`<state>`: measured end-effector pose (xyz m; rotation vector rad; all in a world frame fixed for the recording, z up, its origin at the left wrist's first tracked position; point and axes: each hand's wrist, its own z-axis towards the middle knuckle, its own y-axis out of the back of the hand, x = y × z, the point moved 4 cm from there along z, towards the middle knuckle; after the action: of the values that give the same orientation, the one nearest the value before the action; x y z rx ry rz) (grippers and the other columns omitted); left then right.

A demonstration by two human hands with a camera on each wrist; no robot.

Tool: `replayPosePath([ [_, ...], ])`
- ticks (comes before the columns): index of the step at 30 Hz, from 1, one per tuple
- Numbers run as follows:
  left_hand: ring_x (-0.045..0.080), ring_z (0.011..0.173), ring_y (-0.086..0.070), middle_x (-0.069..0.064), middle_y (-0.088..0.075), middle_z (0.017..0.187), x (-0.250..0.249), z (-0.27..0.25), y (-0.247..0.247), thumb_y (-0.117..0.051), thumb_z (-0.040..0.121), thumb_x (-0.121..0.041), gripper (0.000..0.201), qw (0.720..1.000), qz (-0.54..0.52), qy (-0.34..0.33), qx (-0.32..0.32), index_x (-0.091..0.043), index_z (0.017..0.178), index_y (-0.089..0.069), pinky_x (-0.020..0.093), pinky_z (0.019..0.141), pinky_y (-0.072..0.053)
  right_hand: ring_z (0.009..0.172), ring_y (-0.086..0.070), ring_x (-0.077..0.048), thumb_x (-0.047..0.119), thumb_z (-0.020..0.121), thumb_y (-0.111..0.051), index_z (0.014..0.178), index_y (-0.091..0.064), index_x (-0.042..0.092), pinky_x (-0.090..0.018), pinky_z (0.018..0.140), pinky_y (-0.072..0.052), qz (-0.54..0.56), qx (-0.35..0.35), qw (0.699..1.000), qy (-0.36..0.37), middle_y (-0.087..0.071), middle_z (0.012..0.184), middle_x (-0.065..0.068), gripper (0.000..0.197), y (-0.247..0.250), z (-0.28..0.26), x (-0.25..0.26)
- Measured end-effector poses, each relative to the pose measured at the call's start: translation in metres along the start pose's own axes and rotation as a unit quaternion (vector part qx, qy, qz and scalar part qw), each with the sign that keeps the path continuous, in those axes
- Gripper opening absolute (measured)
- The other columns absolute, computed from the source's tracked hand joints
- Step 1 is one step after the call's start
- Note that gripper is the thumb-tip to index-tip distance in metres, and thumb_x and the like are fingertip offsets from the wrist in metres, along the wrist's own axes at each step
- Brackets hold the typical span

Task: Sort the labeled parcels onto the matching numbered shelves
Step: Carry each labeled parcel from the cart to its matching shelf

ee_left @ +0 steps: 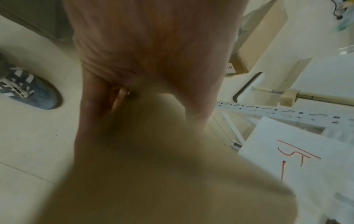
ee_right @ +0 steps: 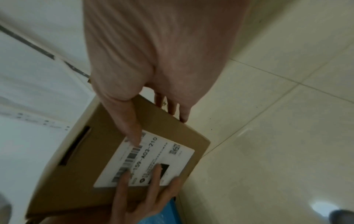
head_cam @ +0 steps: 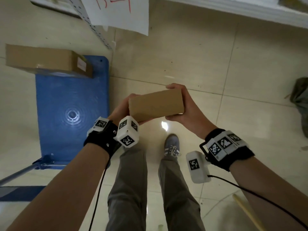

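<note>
A small brown cardboard parcel (head_cam: 156, 105) is held above the floor between both hands. My left hand (head_cam: 120, 109) grips its left end, and its fingers (ee_right: 122, 186) reach over the white shipping label (ee_right: 145, 162), which reads "A03-210" in part. My right hand (head_cam: 181, 105) grips the right end, thumb (ee_right: 130, 121) on the label face and fingers curled round the far edge. In the left wrist view the parcel (ee_left: 162, 174) is a blurred tan mass below the palm. A paper sign (head_cam: 120, 12) with red handwriting hangs from the shelf rack.
A larger labeled cardboard box (head_cam: 48, 60) lies on a blue platform cart (head_cam: 71, 110) at left. A perforated white shelf upright (head_cam: 98, 32) runs behind the sign. White shelving (head_cam: 250, 9) fills the top right. My legs and a shoe (head_cam: 172, 145) are below. A dark bag (head_cam: 300, 97) sits at far right.
</note>
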<state>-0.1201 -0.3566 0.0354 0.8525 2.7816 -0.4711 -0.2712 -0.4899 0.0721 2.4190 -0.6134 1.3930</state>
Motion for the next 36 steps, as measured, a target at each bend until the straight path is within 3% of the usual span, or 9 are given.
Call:
replayPosePath([
  [4, 0.023, 0.089, -0.061, 0.011, -0.063, 0.104, 0.003, 0.0, 0.001, -0.053, 0.096, -0.043, 0.029, 0.997, 0.072, 0.019, 0.021, -0.019, 0.111, -0.06, 0.035, 0.077, -0.05, 0.125, -0.056, -0.02, -0.014, 0.092, -0.051, 0.147, -0.038, 0.034, -0.033, 0.091, -0.058, 0.154, -0.086, 0.981, -0.086, -0.048, 0.142, -0.007, 0.074, 0.025, -0.009, -0.01],
  [7, 0.022, 0.076, -0.071, 0.009, -0.072, 0.09, 0.011, -0.005, -0.006, -0.053, 0.095, -0.043, 0.035, 0.996, 0.081, 0.017, 0.036, -0.016, 0.115, -0.06, 0.03, 0.062, -0.056, 0.1, -0.066, -0.025, 0.019, 0.103, -0.049, 0.138, -0.052, 0.022, -0.04, 0.085, -0.058, 0.315, -0.14, 0.919, -0.19, -0.061, 0.124, -0.01, 0.035, 0.037, -0.015, -0.017],
  [10, 0.024, 0.105, -0.069, 0.005, -0.07, 0.119, 0.018, -0.003, -0.017, -0.064, 0.088, -0.02, 0.047, 0.992, 0.069, -0.004, 0.105, -0.017, 0.134, -0.055, 0.038, 0.081, -0.058, 0.098, -0.067, -0.015, 0.044, 0.095, -0.063, 0.141, -0.05, 0.019, -0.033, 0.084, -0.054, 0.234, -0.086, 0.946, -0.206, -0.066, 0.123, -0.001, 0.054, 0.036, -0.018, -0.02],
  [14, 0.013, 0.089, -0.064, 0.003, -0.068, 0.093, 0.034, 0.005, -0.025, -0.05, 0.083, 0.022, 0.047, 0.977, 0.191, -0.086, 0.026, 0.003, 0.125, -0.057, 0.019, 0.069, -0.054, 0.113, -0.064, -0.013, 0.022, 0.081, -0.083, 0.139, -0.048, 0.02, -0.031, 0.093, -0.056, 0.071, -0.055, 0.986, -0.14, -0.064, 0.128, 0.003, 0.068, 0.025, -0.027, -0.02],
  [16, 0.015, 0.092, -0.063, 0.011, -0.065, 0.105, 0.046, 0.007, -0.027, -0.046, 0.079, 0.029, 0.059, 0.973, 0.198, -0.119, 0.013, 0.007, 0.134, -0.05, 0.02, 0.068, -0.057, 0.112, -0.062, -0.011, 0.008, 0.079, -0.083, 0.137, -0.047, 0.019, -0.028, 0.092, -0.055, 0.02, -0.04, 0.993, -0.108, -0.063, 0.127, 0.002, 0.069, 0.02, -0.031, -0.021],
  [21, 0.006, 0.1, -0.063, -0.002, -0.065, 0.111, 0.059, 0.008, -0.026, -0.057, 0.065, 0.009, 0.062, 0.974, 0.145, -0.173, 0.008, -0.015, 0.122, -0.054, 0.014, 0.077, -0.053, 0.111, -0.052, 0.007, -0.004, 0.078, -0.079, 0.138, -0.045, 0.017, -0.013, 0.091, -0.048, -0.025, -0.024, 0.997, -0.066, -0.056, 0.13, 0.002, 0.072, 0.017, -0.037, -0.029],
  [25, 0.024, 0.108, -0.06, 0.008, -0.065, 0.113, 0.064, 0.011, -0.019, -0.061, 0.072, 0.018, 0.054, 0.966, 0.16, -0.198, -0.046, -0.014, 0.115, -0.058, 0.034, 0.094, -0.052, 0.127, -0.047, -0.02, -0.002, 0.077, -0.079, 0.14, -0.044, 0.017, -0.027, 0.1, -0.044, -0.049, -0.02, 0.997, -0.061, -0.05, 0.137, -0.008, 0.074, 0.018, -0.037, -0.039],
  [30, 0.003, 0.09, -0.059, -0.003, -0.063, 0.102, 0.061, 0.011, -0.021, -0.048, 0.079, 0.03, 0.054, 0.955, 0.193, -0.22, -0.053, -0.008, 0.117, -0.054, 0.008, 0.069, -0.05, 0.134, -0.044, -0.019, -0.007, 0.077, -0.076, 0.141, -0.042, 0.019, -0.007, 0.091, -0.041, -0.032, -0.019, 0.997, -0.067, -0.049, 0.141, -0.007, 0.077, 0.018, -0.035, -0.053],
  [36, -0.006, 0.089, -0.064, -0.006, -0.064, 0.106, 0.059, 0.017, -0.014, -0.052, 0.078, 0.024, 0.058, 0.946, 0.226, -0.226, -0.062, 0.002, 0.131, -0.049, 0.007, 0.067, -0.05, 0.134, -0.043, -0.019, -0.008, 0.079, -0.074, 0.142, -0.042, 0.022, -0.01, 0.077, -0.053, 0.009, -0.05, 0.996, -0.077, -0.047, 0.142, -0.009, 0.077, 0.014, -0.036, -0.056],
])
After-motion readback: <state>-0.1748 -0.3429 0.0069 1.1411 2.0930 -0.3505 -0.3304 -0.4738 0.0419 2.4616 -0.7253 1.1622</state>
